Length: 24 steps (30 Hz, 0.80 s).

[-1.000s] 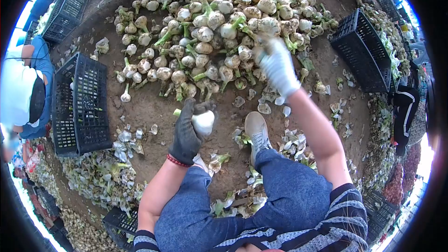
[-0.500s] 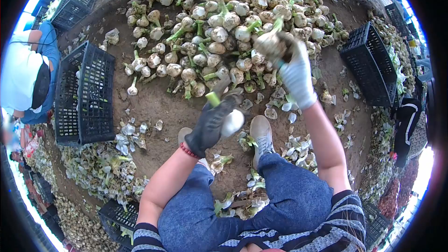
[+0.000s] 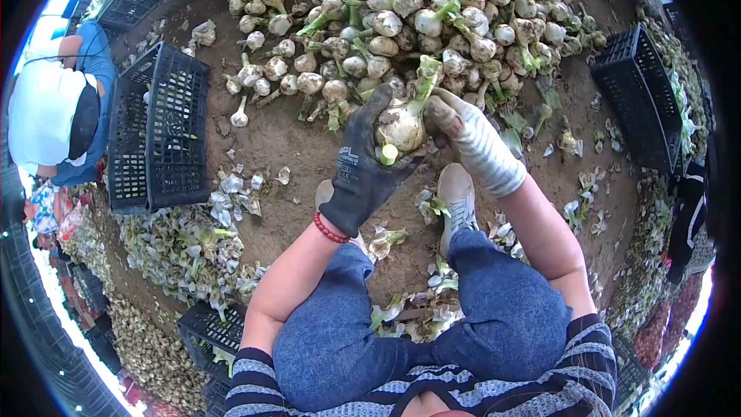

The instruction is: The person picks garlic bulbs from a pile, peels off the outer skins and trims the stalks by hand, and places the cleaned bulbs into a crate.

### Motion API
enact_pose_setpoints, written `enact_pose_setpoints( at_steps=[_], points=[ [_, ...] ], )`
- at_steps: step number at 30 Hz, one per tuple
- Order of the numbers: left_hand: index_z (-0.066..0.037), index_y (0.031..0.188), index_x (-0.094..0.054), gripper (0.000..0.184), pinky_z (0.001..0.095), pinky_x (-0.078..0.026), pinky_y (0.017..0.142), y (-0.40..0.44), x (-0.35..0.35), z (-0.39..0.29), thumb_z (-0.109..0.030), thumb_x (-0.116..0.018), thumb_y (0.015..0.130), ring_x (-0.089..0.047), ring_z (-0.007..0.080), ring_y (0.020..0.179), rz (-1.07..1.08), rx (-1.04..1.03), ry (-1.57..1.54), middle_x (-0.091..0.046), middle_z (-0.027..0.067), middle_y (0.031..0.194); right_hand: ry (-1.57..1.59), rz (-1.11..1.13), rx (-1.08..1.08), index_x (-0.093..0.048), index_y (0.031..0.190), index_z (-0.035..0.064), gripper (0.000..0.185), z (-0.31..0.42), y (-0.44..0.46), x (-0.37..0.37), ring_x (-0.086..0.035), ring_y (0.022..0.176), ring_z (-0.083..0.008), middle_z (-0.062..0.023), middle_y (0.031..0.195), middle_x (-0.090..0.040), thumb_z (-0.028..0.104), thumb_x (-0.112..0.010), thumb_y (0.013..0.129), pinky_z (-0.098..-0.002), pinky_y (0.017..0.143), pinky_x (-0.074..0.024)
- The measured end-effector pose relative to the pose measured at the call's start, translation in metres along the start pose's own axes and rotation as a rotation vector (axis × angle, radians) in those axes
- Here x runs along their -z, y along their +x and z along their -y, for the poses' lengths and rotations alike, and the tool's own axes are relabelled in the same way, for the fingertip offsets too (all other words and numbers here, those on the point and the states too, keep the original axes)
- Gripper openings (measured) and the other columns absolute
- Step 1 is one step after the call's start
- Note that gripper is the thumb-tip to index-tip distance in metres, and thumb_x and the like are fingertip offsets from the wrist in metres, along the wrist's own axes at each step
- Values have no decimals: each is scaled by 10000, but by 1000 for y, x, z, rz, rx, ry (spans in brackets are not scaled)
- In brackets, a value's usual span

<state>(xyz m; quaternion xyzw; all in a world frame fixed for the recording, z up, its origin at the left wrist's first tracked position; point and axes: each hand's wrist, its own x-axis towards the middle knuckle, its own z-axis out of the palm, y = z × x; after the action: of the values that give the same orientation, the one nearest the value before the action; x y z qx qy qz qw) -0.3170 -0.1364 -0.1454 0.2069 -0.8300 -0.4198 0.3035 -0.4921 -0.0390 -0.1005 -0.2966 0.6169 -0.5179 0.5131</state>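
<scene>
My left hand (image 3: 369, 158), in a dark glove with a red bead bracelet at the wrist, is closed around a garlic bulb (image 3: 401, 125). The bulb is soil-marked, its thick green stem pointing up and away. A second cut green stem end (image 3: 388, 155) sticks out below that bulb in the same hand; whatever it belongs to is mostly hidden. My right hand (image 3: 472, 135), in a whitish glove with dirty fingertips, pinches at the right side of the bulb near the stem base. Beyond both hands spreads a heap of garlic bulbs (image 3: 386, 25) with stems.
Black plastic crates stand at left (image 3: 158, 135) and right (image 3: 637, 104). Peeled skins (image 3: 181, 251) litter the ground. A person in a white top (image 3: 54, 108) sits beyond the left crate. My shoes (image 3: 458, 205) rest on the soil below my hands.
My right hand came down and inward from over the heap, bringing a garlic bulb to my left hand. My left hand rose slightly and now grips that bulb too. The view shifted a little.
</scene>
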Motion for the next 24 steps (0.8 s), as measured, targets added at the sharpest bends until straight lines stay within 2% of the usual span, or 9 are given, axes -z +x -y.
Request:
enact_pose_setpoints(
  at_steps=[5,7,13,15,17,19,20,21,24],
  points=[
    [-62,1495,-321,961,405,-422,1109,-3,3,-2,-133,-889,724,-483,302,1332,27,15,-21,-432,165,1474,-134,-3,55,-604,1257,-15,557,2,9,-9,-601,975,-128,-87,1058,-687,458,-630,964,-312,888,-502],
    [-68,1504,-314,978,396,-422,1109,-5,3,0,-112,-890,715,-478,285,1336,71,63,-211,-431,158,1475,-163,16,34,-606,1254,-15,544,5,7,-6,-601,976,-129,-88,1064,-686,445,-633,964,-313,885,-503],
    [-66,1517,-298,976,380,-443,1091,-9,7,-2,-75,-872,728,-487,254,1316,105,126,-248,-423,147,1479,-239,56,77,-601,1261,-11,449,4,2,-2,-604,973,-141,-97,1084,-684,339,-630,981,-317,885,-506],
    [-62,1517,-297,983,373,-446,1087,-11,8,-1,-42,-869,717,-491,248,1311,108,128,-270,-430,144,1475,-177,73,119,-611,1255,13,392,-1,2,-1,-565,961,-90,-27,1022,-672,293,-639,982,-275,877,-471],
    [-58,1516,-296,992,366,-448,1083,-9,10,-5,-9,-866,706,-495,243,1305,108,129,-293,-437,142,1471,-231,75,159,-623,1246,15,364,-2,2,1,-572,959,-87,-25,1025,-681,269,-633,985,-272,870,-476],
    [-56,1507,-306,842,373,-506,1019,-9,13,-13,-166,-800,835,-579,255,1214,132,313,-579,-509,154,1403,-284,77,199,-635,1237,18,338,0,1,1,-579,958,-85,-22,1029,-690,245,-626,987,-269,864,-482],
    [-56,1507,-306,842,373,-506,1019,-14,16,-10,-166,-800,835,-579,255,1214,132,313,-579,-509,154,1403,-218,58,88,-645,1225,13,332,4,-1,1,-583,932,-76,-15,1018,-692,234,-634,978,-266,851,-486],
    [-55,1498,-321,750,396,-537,970,-22,20,-2,-298,-704,901,-617,276,1153,179,513,-872,-547,168,1350,-151,39,-22,-656,1214,8,326,6,-3,1,-587,906,-67,-9,1007,-694,222,-642,969,-262,838,-490],
    [-54,1466,-367,722,469,-601,833,-42,2,22,-605,-402,1000,-698,340,971,88,642,-1029,-627,215,1201,-91,32,-64,-651,1193,-26,328,-14,-7,10,-544,811,-63,10,906,-659,204,-636,960,-246,750,-483]
  ],
)
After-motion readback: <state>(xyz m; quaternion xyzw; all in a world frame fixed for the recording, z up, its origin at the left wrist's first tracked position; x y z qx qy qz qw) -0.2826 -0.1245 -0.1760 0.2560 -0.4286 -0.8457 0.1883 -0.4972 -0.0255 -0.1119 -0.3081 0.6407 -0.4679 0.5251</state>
